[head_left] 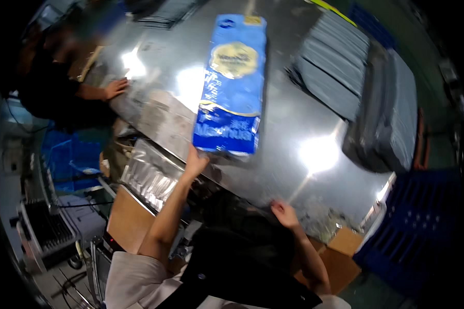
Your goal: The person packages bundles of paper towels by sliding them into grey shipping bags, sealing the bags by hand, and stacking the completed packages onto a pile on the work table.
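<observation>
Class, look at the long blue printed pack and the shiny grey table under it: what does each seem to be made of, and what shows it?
Long blue printed pack: probably glossy plastic film, going by its soft sheen and slight wrinkles. Shiny grey table: apparently polished metal, mirroring bright lamp glare.

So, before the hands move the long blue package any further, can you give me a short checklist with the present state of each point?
1. Left hand on the blue package: ok, it touches the near end.
2. Firm grip of that hand: cannot tell, the fingers are blurred.
3. Right hand free: ok, it rests at the edge of the metal table and holds nothing.
4. Package lies flat on the table: ok.
5. Path past the far end: not ok, grey stacks lie to the right.
6. Co-worker's hand away from the package: ok, it rests on the table to the left, apart.
</observation>
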`<state>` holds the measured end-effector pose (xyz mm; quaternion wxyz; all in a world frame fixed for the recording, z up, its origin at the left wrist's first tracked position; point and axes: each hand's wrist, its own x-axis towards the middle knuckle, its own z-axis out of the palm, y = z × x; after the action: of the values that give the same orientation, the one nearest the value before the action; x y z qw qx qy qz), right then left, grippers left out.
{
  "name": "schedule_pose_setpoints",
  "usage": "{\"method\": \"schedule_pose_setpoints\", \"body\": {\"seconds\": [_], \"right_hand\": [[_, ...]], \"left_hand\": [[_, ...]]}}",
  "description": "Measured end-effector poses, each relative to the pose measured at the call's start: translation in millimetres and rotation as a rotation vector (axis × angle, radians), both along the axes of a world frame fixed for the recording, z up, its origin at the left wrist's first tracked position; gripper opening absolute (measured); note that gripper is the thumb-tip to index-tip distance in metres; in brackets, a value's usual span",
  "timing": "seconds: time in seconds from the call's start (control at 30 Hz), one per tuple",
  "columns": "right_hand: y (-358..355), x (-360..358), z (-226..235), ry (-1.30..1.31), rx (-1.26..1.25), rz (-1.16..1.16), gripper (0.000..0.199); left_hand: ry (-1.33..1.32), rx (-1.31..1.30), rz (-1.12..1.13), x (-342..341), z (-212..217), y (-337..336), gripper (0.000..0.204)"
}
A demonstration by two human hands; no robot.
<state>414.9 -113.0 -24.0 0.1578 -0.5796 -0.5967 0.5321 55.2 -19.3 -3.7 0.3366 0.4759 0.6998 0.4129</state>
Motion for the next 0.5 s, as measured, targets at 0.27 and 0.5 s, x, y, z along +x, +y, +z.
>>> {"method": "schedule_pose_setpoints", "body": {"seconds": [0.27,0.5], "right_hand": [[57.6,-28.5,-20.1,0.086,0.103,-0.254,0.031],[128.8,-0.1,54.3,0.818,-0.586,-0.385,0.065]], "left_hand": [[0.014,0.075,-0.159,18.3,-40.4,-18.7,0.011],[0.300,0.144,-0.436,95.5,90.1,-86.5,0.011]]}}
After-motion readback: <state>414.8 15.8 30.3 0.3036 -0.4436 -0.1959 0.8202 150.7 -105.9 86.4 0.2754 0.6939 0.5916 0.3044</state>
